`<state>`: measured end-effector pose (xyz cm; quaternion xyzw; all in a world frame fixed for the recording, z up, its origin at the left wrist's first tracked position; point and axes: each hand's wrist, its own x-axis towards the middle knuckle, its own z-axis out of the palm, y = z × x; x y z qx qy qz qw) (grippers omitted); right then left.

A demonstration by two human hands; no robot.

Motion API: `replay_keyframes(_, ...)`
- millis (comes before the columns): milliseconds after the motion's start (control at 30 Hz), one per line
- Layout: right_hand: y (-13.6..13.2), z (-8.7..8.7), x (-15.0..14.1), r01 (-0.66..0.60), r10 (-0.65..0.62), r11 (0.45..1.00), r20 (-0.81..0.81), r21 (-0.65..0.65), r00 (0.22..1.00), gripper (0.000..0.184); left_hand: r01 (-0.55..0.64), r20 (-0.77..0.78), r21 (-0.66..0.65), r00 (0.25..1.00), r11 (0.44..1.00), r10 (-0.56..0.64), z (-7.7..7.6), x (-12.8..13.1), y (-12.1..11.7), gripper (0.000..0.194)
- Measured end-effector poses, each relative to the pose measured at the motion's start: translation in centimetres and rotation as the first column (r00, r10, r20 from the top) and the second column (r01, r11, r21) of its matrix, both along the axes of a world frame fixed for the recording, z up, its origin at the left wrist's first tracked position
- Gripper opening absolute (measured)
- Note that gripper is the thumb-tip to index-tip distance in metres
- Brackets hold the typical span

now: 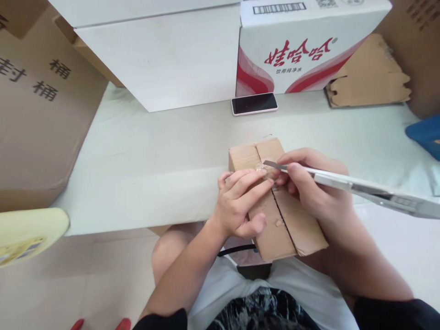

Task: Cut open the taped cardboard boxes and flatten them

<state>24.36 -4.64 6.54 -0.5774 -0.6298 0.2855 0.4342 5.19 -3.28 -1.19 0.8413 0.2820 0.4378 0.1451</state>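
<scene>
A small brown cardboard box point(280, 220) rests partly on the table, its near end jutting past the edge over my lap. Down its top runs a dark seam between two flaps, with crumpled clear tape point(260, 167) near the far end. My left hand point(240, 201) lies across the box, fingers stretched toward the tape, thumb apart. In my right hand point(312, 183) is a utility knife point(364, 188), gripped near the front. Its bare blade point(270, 163) points left, just above the tape and close to my left fingertips. Whether the blade touches the box I cannot tell.
Behind the box, a phone point(254, 104) lies before a white-and-red carton point(305, 59) and a plain white box point(172, 64). Flattened cardboard point(371, 78) lies back right; a blue object point(426, 135) is at the right edge. A large brown carton point(41, 114) and a yellow object point(34, 233) stand left.
</scene>
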Motion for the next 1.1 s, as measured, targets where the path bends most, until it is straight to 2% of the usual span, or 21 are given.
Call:
replay_keyframes(133, 0.5, 0.2, -0.3, 0.06, -0.068, 0.997, 0.163, 0.05, 0.984, 0.008, 0.022, -0.025, -0.029, 0.999, 0.999, -0.023, 0.4, -0.1, -0.1, 0.056)
replay_keyframes(233, 0.9, 0.2, -0.4, 0.043, -0.057, 0.997, 0.227, 0.068, 0.972, 0.007, 0.018, -0.013, -0.033, 1.0, 0.999, -0.019, 0.5, -0.1, -0.1, 0.054)
replay_keyframes(467, 0.9, -0.2, -0.7, 0.051, -0.073, 0.995, 0.268, 0.089, 0.961, 0.007, 0.01, 0.032, -0.027, 0.999, 1.0, -0.009, 0.3, 0.3, -0.2, 0.049)
replay_keyframes(700, 0.9, 0.5, -1.0, 0.062, -0.084, 0.995, 0.299, 0.082, 0.95, 0.008, -0.101, 0.157, 0.077, 0.984, 0.992, 0.088, -0.6, 1.1, -0.3, 0.041)
replay_keyframes(833, 0.8, 1.0, -1.1, 0.067, -0.073, 0.997, 0.296, 0.031, 0.952, 0.007, -0.089, 0.186, 0.081, 0.98, 0.993, 0.073, -0.7, 1.4, -0.2, 0.04)
replay_keyframes(1100, 0.8, 0.5, -0.9, 0.053, -0.069, 0.997, 0.297, 0.059, 0.952, 0.006, -0.085, 0.193, 0.076, 0.979, 0.993, 0.069, -0.6, 1.4, -0.2, 0.037)
